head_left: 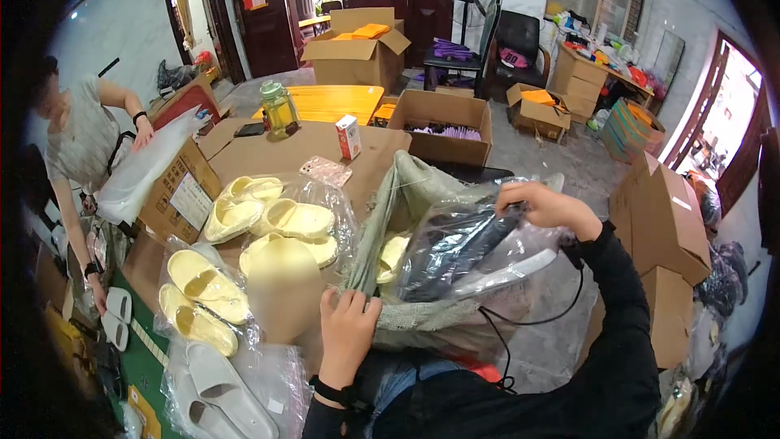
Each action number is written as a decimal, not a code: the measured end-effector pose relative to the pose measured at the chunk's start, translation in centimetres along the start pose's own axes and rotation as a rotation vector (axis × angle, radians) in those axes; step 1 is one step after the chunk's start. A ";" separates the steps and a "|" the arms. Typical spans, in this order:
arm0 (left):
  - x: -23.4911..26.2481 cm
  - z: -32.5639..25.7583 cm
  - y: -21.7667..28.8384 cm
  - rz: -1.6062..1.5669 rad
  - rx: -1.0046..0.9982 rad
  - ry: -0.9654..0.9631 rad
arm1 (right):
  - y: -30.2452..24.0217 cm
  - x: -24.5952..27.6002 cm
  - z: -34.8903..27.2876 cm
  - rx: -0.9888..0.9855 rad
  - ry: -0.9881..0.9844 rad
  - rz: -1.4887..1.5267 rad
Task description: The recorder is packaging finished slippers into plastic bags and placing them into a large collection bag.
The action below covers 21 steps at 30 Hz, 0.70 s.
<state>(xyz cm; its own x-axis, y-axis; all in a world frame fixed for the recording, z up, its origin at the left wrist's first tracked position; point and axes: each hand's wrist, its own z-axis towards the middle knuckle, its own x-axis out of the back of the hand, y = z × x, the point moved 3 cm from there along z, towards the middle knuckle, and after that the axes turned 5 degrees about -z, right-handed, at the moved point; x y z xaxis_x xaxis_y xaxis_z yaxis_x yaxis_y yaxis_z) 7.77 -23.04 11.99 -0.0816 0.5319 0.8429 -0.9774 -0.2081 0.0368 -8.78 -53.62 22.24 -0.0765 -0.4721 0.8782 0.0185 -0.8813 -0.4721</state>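
My left hand point(348, 335) is closed on the near rim of a woven green-grey sack point(390, 314). With closed fingers my right hand point(543, 207) grips the top of a clear plastic bag of black slippers point(455, 245) over the sack's mouth. A pale slipper point(505, 275) lies beside the black ones, partly behind plastic. Inside the sack a yellow slipper point(392, 258) shows. Left of the sack, yellow slippers point(302, 218) in clear bags lie on the cardboard-covered table point(313, 140). Bagged grey slippers point(227, 390) are at its near edge. A blurred patch hides part of the yellow pile.
A co-worker point(89, 126) at the left handles plastic sheeting and grey slippers point(117, 317) beside a carton point(180, 191). A green jar point(280, 110), small box point(348, 137) and phone point(327, 171) stand or lie farther back. A black cable point(561, 313) hangs near the sack; cartons point(662, 219) stack at right.
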 end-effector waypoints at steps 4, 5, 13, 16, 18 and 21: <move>0.6 0.5 1.1 -0.077 -0.076 -0.053 | 0.1 -1.6 0.4 -0.039 0.009 -0.124; 0.6 0.6 1.3 -0.079 -0.073 -0.058 | -0.9 -3.0 1.3 0.000 -0.052 -0.106; 1.2 2.9 4.6 -0.312 -0.163 -0.043 | -1.9 -12.0 3.0 0.358 -0.302 -0.189; 0.1 1.6 3.4 -0.226 -0.138 -0.065 | 0.1 -15.2 1.8 0.509 -0.385 -0.292; -1.0 1.7 2.9 -0.213 -0.141 -0.021 | 2.3 -16.7 1.0 0.483 -0.545 -0.499; -0.2 2.0 3.2 -0.246 -0.086 0.012 | 0.6 -14.4 1.9 0.319 -0.576 -0.182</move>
<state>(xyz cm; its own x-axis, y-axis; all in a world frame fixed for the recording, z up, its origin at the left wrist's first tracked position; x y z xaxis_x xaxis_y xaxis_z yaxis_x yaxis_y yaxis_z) 5.05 -25.42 13.03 0.1585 0.5675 0.8080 -0.9811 -0.0014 0.1935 -5.75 -47.41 9.46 0.4348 -0.1736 0.8836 0.3556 -0.8684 -0.3455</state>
